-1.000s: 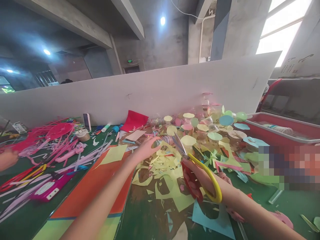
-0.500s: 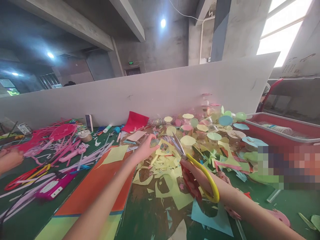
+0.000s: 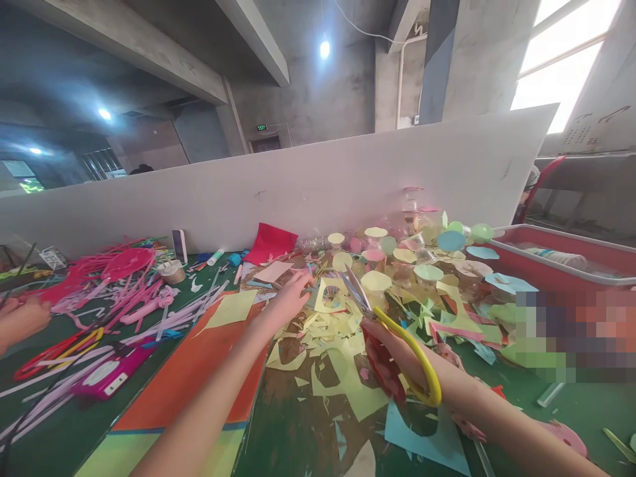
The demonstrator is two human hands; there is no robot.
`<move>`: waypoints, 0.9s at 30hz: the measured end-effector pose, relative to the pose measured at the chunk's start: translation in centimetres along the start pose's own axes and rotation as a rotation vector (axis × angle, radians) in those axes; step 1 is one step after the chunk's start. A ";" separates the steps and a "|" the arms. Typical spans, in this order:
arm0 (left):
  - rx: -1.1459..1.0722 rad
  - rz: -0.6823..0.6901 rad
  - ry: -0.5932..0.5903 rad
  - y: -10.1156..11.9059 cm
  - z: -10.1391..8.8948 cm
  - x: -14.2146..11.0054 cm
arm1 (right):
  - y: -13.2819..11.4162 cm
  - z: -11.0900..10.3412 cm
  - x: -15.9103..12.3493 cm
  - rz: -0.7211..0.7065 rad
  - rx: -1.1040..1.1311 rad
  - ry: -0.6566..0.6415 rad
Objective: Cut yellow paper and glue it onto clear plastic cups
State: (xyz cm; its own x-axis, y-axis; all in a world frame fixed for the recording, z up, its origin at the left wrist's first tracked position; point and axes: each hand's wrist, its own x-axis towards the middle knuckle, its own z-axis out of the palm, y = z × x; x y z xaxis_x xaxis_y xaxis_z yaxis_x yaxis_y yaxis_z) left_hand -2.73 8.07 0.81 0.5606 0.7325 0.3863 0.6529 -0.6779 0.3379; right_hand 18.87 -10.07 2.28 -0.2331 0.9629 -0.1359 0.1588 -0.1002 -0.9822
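Note:
My right hand [image 3: 390,361] is closed round the handles of a pair of scissors with yellow and red grips [image 3: 410,354]. The steel blades [image 3: 356,290] stand apart, pointing away from me over the paper pile. Toward the middle of the table reaches my left hand [image 3: 294,293], fingers stretched forward and nothing plainly held; its fingertips are partly hidden. Beside it lies a yellow sheet with a hole cut in it [image 3: 325,299]. Yellow paper scraps [image 3: 330,326] spread between both hands. Beneath the scissors is a blue sheet with a round cut-out [image 3: 422,442].
Paper-topped clear cups [image 3: 376,281] crowd the back right, beside a red bin [image 3: 561,265]. Orange sheets [image 3: 189,371] lie front left, near pink strips [image 3: 132,265] and a magenta device [image 3: 114,374]. Another person's hand [image 3: 24,321] is at the left edge. A white board [image 3: 298,192] stands behind.
My left hand held a clear round item half a second ago; that item no longer shows in it. The fingers have turned and reach forward. The right hand keeps the scissors almost still.

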 end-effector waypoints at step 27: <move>-0.224 -0.171 0.306 1.1 -1.8 0.8 | 3.1 0.0 1.3 -0.010 -0.851 0.417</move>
State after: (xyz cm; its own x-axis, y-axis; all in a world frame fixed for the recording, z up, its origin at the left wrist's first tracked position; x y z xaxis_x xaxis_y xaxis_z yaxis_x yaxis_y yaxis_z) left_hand -2.49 7.81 2.99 0.2545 0.8060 0.5344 0.5778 -0.5698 0.5844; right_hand 19.06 -9.17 -0.92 0.0974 0.9911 0.0906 0.8435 -0.0339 -0.5360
